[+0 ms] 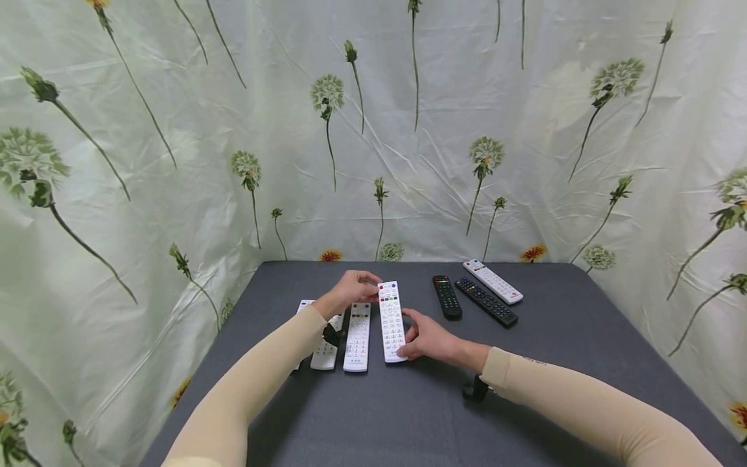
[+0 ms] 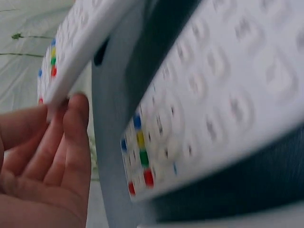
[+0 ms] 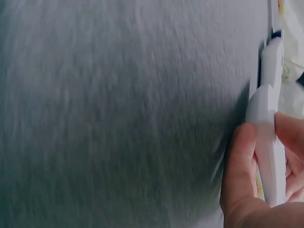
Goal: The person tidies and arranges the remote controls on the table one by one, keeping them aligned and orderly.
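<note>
A white remote control (image 1: 391,324) with colored buttons is held slightly raised and tilted over the middle of the table. My left hand (image 1: 355,288) pinches its far end near the red button; the left wrist view shows thumb and fingers (image 2: 78,114) at that end of the remote control (image 2: 78,52). At the near end, my right hand (image 1: 434,338) grips the same remote, thumb on the front edge. The right wrist view shows its side (image 3: 266,118) between thumb and fingers. Just left lies another white remote (image 1: 357,337), with further white ones (image 1: 323,355) partly hidden under my left arm.
Two black remotes (image 1: 447,298) (image 1: 487,302) and a white remote (image 1: 493,281) lie on the right of the dark grey table (image 1: 408,415). A floral curtain (image 1: 408,149) hangs behind and at both sides.
</note>
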Available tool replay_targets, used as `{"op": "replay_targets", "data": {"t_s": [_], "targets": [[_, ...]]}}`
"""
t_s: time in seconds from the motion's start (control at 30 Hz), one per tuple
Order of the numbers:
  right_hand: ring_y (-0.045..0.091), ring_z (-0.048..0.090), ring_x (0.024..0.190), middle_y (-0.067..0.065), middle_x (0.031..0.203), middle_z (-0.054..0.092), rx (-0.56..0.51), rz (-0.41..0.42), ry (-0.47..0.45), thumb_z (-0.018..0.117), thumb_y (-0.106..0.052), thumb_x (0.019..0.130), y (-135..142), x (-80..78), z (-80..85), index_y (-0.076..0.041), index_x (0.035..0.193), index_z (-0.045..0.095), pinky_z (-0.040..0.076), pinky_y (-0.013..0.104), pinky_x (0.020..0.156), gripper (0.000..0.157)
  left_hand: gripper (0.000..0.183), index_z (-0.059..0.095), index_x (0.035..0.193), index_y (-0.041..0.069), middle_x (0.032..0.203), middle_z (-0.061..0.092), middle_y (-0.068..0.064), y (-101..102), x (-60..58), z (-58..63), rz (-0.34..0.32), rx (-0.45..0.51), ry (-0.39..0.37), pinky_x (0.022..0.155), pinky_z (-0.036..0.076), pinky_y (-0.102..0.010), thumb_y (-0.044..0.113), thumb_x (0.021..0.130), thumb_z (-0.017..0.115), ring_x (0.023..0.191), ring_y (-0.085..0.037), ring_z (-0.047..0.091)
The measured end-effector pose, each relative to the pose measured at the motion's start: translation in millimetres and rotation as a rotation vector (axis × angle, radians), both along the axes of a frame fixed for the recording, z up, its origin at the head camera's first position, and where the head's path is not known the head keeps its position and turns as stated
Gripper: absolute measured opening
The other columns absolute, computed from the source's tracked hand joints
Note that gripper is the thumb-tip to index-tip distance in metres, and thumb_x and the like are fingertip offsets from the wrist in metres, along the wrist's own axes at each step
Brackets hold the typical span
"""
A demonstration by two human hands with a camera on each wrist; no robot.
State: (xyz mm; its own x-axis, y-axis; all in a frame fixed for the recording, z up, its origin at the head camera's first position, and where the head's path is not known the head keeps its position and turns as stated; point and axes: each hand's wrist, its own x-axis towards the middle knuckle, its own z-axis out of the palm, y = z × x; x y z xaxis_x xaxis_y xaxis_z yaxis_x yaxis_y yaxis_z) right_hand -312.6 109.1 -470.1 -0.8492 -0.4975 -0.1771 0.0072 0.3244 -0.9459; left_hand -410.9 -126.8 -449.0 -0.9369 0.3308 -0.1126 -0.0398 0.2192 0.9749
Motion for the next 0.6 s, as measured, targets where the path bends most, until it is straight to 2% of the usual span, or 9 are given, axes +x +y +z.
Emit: {"op": "replay_targets", "data": {"t_s": [0.1, 0.23, 0.4, 0.6], "targets": [[0.023, 0.067, 0.078, 0.019, 0.095, 0.061, -0.007, -0.004, 0.002, 0.080, 0.001, 0.081, -3.5, 4.0, -2.4, 0.001, 0.157, 0.016, 0.059, 0.040, 0.072, 0.100, 0.024, 0.069, 0.121, 0.002, 0.102, 0.072, -0.015, -3.8, -5.7, -0.8, -0.078, -0.070, 0.040, 0.084, 0.057, -0.042, 0.006, 0.098, 0.065, 0.093, -0.028, 0.072], [0.023, 0.067, 0.078, 0.017, 0.093, 0.062, 0.004, -0.029, 0.027, 0.080, 0.000, 0.081, -6.6, 5.9, -4.2, 0.002, 0.157, 0.018, 0.059, 0.039, 0.070, 0.098, 0.021, 0.071, 0.118, 0.007, 0.097, 0.073, -0.010, -7.0, -12.3, -0.7, -0.142, -0.172, 0.128, 0.080, 0.056, -0.042, 0.014, 0.099, 0.064, 0.091, -0.026, 0.071], [0.020, 0.066, 0.075, 0.013, 0.092, 0.062, 0.073, -0.060, 0.072, 0.081, -0.004, 0.081, -10.4, 8.3, -6.1, 0.003, 0.156, 0.022, 0.058, 0.036, 0.067, 0.095, 0.018, 0.073, 0.114, 0.006, 0.098, 0.073, -0.007, -8.9, -16.5, -1.4, -0.171, -0.246, 0.161, 0.081, 0.054, -0.041, 0.012, 0.098, 0.065, 0.090, -0.024, 0.069], [0.017, 0.063, 0.070, 0.010, 0.091, 0.061, 0.136, -0.043, 0.135, 0.083, -0.011, 0.082, -12.1, 14.4, -7.9, 0.005, 0.154, 0.025, 0.054, 0.031, 0.063, 0.094, 0.018, 0.076, 0.112, 0.005, 0.105, 0.072, -0.004, -8.2, -18.0, -8.4, -0.209, -0.364, 0.170, 0.086, 0.052, -0.038, 0.011, 0.097, 0.067, 0.097, -0.018, 0.064]]}}
